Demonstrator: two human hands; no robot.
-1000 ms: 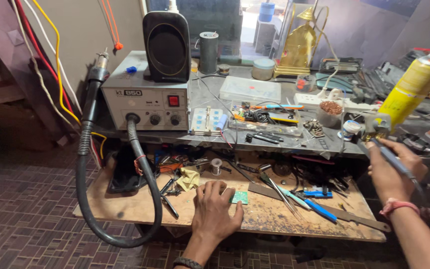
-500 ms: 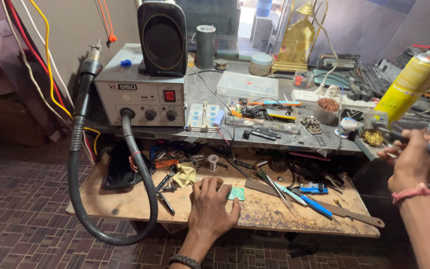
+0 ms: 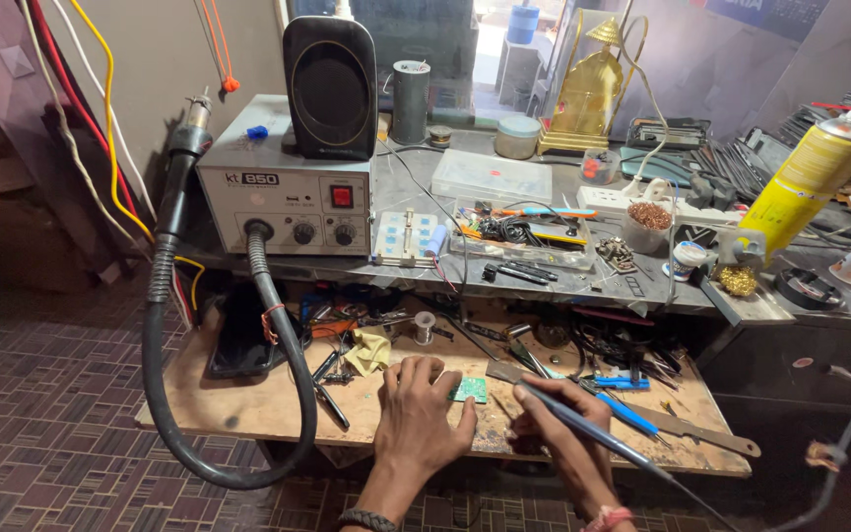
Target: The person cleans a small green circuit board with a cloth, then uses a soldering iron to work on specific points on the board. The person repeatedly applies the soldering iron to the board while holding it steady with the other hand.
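Your left hand [image 3: 424, 414] lies flat, fingers spread, on the wooden bench [image 3: 248, 404], fingertips touching the small green circuit board [image 3: 468, 390]. Your right hand [image 3: 565, 433] grips a blue soldering iron [image 3: 583, 430], tip just beside the board.

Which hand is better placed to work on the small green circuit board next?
Probably the right hand: it holds the soldering iron, its tip just beside the green circuit board. The left hand lies flat by the board with no tool in it.
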